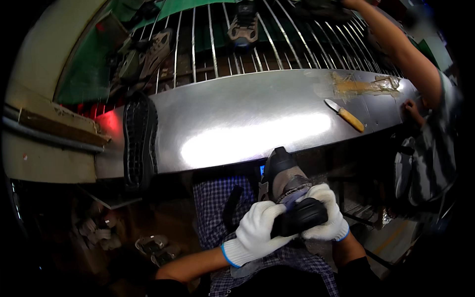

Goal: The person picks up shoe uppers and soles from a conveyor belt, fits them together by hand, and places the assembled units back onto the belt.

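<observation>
In white knitted gloves with blue cuffs, my left hand (259,228) and my right hand (325,212) grip a shoe (288,180) from both sides, over my lap. Its upper is brown-grey with a black end pointing at the metal table. A thick black part (303,218), seemingly of the sole, sits between my hands, with my fingers wrapped round it. How far it is joined to the upper is hidden by my gloves. On the table's left end lies a loose black shoe sole (140,141), its ribbed hollow side up.
A knife with a yellow handle (351,120) lies on the shiny metal table (237,106). Beyond runs a rack of metal rods (213,42) carrying shoes, one a brown shoe (243,29). A co-worker's arm (405,49) reaches over it at right. More shoes (153,245) lie low on the left.
</observation>
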{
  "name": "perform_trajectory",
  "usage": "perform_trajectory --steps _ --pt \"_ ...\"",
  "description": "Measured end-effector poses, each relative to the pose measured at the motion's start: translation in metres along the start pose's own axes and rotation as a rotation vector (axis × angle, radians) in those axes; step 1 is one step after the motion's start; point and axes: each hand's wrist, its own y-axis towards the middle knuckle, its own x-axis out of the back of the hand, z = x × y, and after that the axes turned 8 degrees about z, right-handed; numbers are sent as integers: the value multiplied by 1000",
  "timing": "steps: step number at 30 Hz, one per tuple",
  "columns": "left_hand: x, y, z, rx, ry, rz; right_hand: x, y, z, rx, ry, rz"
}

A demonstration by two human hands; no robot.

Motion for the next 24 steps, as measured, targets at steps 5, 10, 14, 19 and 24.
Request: perform_trajectory --steps 5,10,14,19,24 --pt "-13 -1 6 -105 -89 -56 5 7 -5 65 156 38" --pt "-11 7 14 -90 -146 -109 10 12 -13 40 47 -26" --pt "-13 14 24 -92 -153 -113 8 23 -21 90 16 -101" --pt "-15 20 33 -119 -230 -147 9 27 -29 85 83 -76" --pt "-13 19 38 -120 -270 -143 8 29 -28 55 92 -87"
